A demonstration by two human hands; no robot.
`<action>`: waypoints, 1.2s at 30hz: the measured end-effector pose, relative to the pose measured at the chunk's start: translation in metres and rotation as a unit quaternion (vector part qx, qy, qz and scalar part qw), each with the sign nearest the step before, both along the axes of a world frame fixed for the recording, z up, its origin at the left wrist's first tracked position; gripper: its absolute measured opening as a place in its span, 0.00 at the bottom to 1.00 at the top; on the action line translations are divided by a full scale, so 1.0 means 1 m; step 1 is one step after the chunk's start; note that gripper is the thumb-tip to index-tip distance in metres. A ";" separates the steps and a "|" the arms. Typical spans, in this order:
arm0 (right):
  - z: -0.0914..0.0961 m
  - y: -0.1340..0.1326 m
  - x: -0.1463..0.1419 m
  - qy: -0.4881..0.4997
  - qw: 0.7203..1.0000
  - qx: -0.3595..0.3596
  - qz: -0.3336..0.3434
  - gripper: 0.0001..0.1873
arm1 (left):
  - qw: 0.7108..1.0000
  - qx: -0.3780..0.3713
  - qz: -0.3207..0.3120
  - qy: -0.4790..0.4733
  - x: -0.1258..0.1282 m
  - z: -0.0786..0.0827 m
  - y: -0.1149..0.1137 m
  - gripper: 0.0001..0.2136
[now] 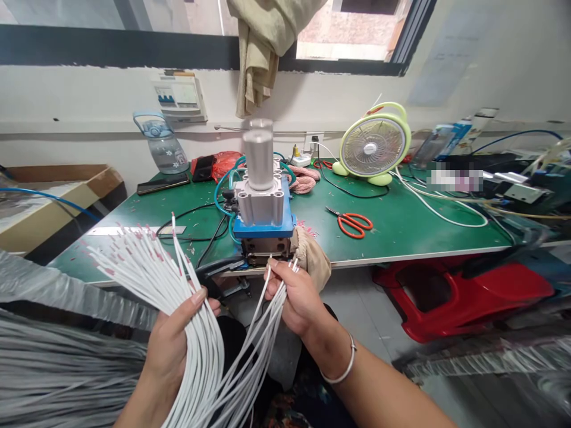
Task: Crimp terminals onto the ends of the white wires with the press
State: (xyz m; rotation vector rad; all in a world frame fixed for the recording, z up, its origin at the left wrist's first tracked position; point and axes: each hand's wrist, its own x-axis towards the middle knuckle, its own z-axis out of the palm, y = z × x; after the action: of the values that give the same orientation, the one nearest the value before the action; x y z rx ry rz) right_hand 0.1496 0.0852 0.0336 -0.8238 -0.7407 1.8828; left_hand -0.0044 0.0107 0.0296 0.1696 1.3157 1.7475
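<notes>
My left hand (176,333) is wrapped round a thick bundle of white cables (203,345), whose fanned ends show reddish tips. In my right hand (297,294) is a smaller bunch of white cables (263,333). One cable of that bunch is pinched between thumb and finger, its end at the front of a pneumatic press (261,205) on a blue plate. The press stands at the table's front edge. Whether the cable end touches the press I cannot tell. A beige cloth bag (314,261) hangs beside the press, just behind my right hand.
Red-handled scissors (354,224) and a green fan (372,148) are on the green table (312,208). A water bottle (163,145) and a phone (163,184) sit at the back left. A red stool (491,297) stands below right, grey cables (57,368) at lower left.
</notes>
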 end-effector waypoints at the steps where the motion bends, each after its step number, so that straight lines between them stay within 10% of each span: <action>1: -0.002 0.000 0.001 -0.004 1.000 0.014 0.004 0.15 | 1.000 0.002 -0.006 -0.005 0.001 -0.002 -0.001 0.14; 10: 0.003 -0.011 0.022 -0.108 0.979 0.138 0.108 0.11 | 0.993 0.018 -0.115 0.028 0.013 -0.018 -0.007 0.15; 20: -0.014 -0.021 0.011 -0.123 0.967 0.150 0.167 0.12 | 0.937 0.041 -0.197 0.286 0.031 -0.021 -0.008 0.11; 29: 0.001 -0.004 0.001 0.016 0.999 -0.018 0.023 0.11 | 0.994 0.079 0.073 0.021 0.006 0.007 0.004 0.07; 36: 0.007 0.004 -0.007 0.064 0.996 -0.062 -0.018 0.06 | 0.991 0.106 0.076 0.014 0.003 0.031 0.011 0.05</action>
State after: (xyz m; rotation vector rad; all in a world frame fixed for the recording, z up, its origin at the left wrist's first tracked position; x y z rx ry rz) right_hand 0.1430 0.0896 0.0406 -0.7805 -0.5309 1.9451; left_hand -0.0018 0.0220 0.0602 0.2186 1.1874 2.0217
